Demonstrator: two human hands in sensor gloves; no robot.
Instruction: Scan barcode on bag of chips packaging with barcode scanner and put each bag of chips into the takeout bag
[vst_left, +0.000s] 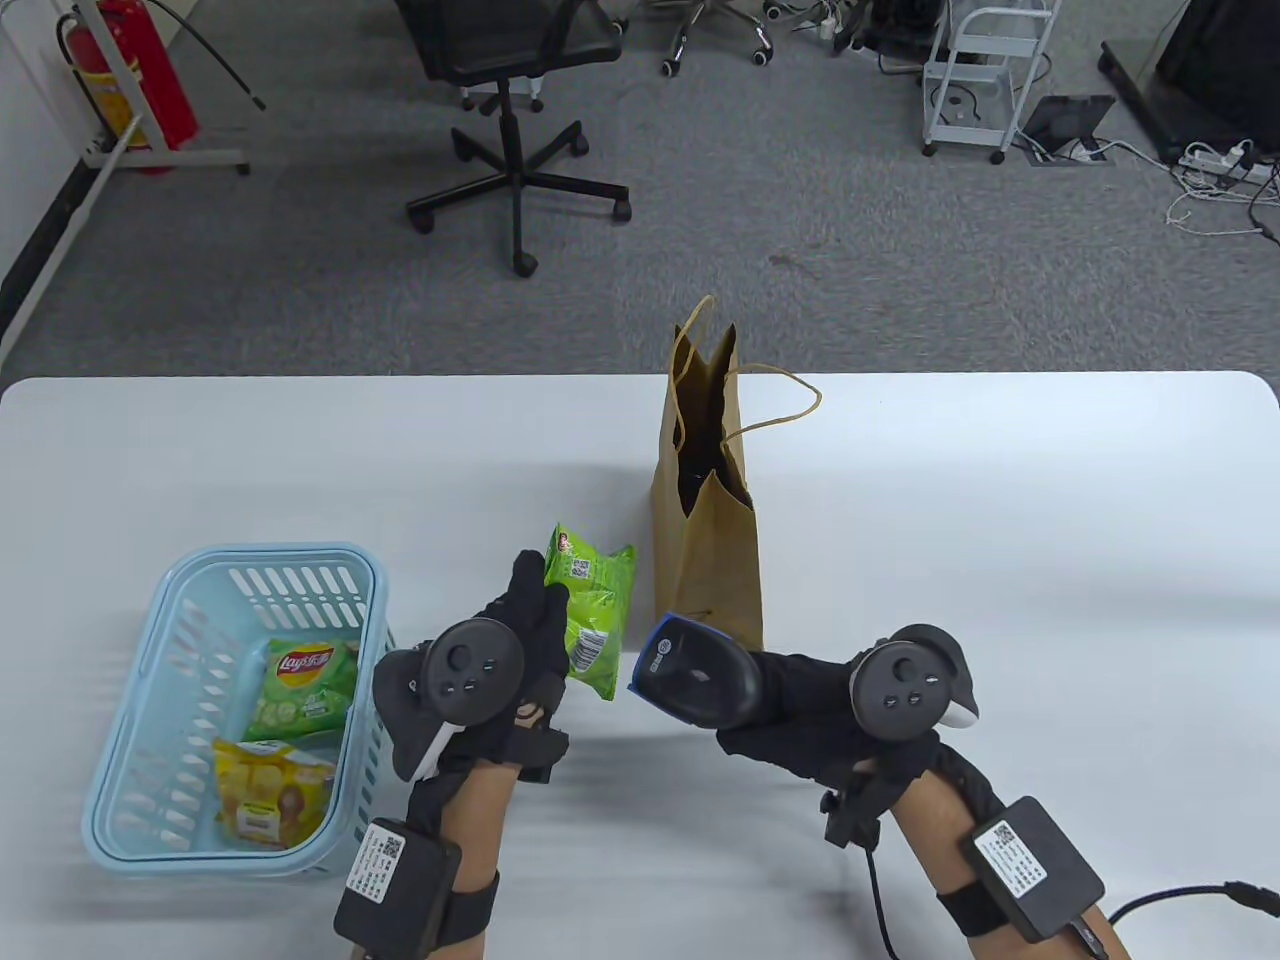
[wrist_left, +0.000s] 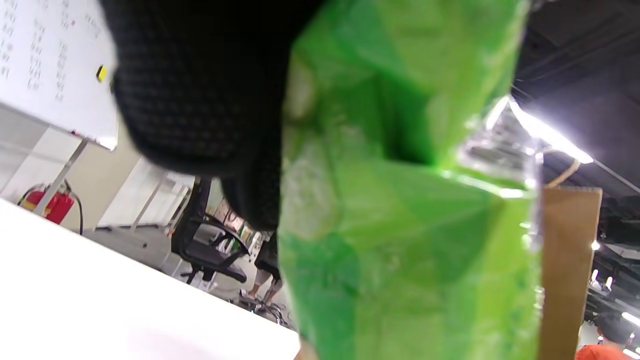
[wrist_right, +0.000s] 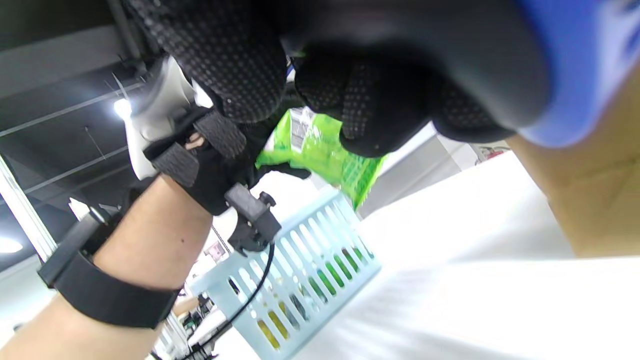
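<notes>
My left hand (vst_left: 535, 625) holds a green bag of chips (vst_left: 592, 615) upright above the table, its printed back turned toward the right. That green bag (wrist_left: 410, 210) fills the left wrist view, with my gloved fingers (wrist_left: 200, 100) curled on it. My right hand (vst_left: 810, 715) grips a black and blue barcode scanner (vst_left: 690, 675), whose head points left at the bag from a short gap. The scanner (wrist_right: 500, 60) looms at the top of the right wrist view. The brown paper takeout bag (vst_left: 705, 500) stands open just behind both.
A light blue basket (vst_left: 150, 740) at the front left holds a green chip bag (vst_left: 305, 690) and a yellow one (vst_left: 270, 790). Beyond the table's far edge are an office chair (vst_left: 510, 60), a fire extinguisher (vst_left: 130, 70) and a white cart (vst_left: 985, 70).
</notes>
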